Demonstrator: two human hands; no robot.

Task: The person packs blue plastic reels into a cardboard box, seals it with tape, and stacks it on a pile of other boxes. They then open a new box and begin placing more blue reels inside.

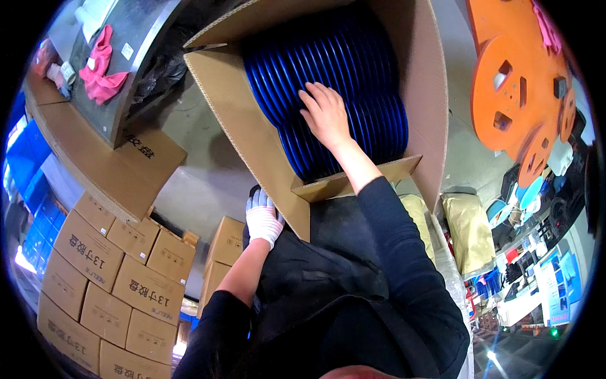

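— Right, could tip. Open cardboard box (252, 132) propped on edge against the lap, steadied only by the gloved left hand (263, 219) at its lower corner, fingers pressed together along the cardboard, nothing pinched.

— And the bare right hand (326, 115)?

— Inside the box, laid flat on the blue discs (341, 76), fingers slightly spread over the rims, gripping none. Stack standing on edge, filling the box; a slip of the lower hand and might well slide out over the small front flap (353, 179).

— Counted?

— One open box. Discs too tightly packed to count exactly; well over a dozen rims showing. Two hands, one glove. Sealed cartons (107, 278) stacked lower left: about a dozen in view. Orange reels (514, 95) upper right: two clear, more behind, hard to tell. One pink cloth (101, 69) on the grey bench.
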